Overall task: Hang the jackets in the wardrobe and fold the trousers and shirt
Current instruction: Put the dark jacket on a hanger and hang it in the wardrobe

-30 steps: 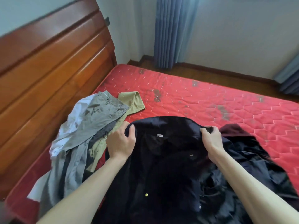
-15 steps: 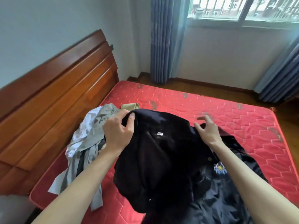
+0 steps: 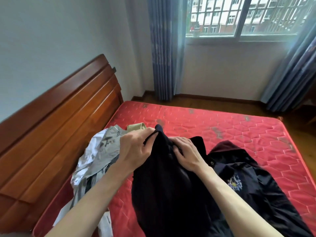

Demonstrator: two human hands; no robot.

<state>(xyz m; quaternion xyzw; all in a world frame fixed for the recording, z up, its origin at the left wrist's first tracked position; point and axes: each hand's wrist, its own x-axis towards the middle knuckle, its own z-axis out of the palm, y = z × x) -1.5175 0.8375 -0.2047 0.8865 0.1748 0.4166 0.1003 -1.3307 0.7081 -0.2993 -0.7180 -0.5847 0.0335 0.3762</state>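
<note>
I hold a dark navy jacket (image 3: 167,189) lifted above the red mattress (image 3: 222,130). My left hand (image 3: 135,151) grips its top edge by the collar. My right hand (image 3: 188,154) pinches the same collar area close beside it, so the cloth hangs bunched below both hands. A second dark jacket with an embroidered emblem (image 3: 253,183) lies flat on the mattress to the right. To the left lies a heap with grey trousers (image 3: 106,151), a white shirt (image 3: 89,161) and khaki trousers (image 3: 136,126).
A wooden headboard (image 3: 56,134) runs along the left side of the bed. Blue curtains (image 3: 164,48) hang beside a barred window (image 3: 248,17) at the far wall. Wooden floor (image 3: 213,102) shows beyond the mattress. No wardrobe is in view.
The jacket has come up off the mattress. My hands have moved together at its collar, the right one closing on the cloth. The view has tilted up toward the window.
</note>
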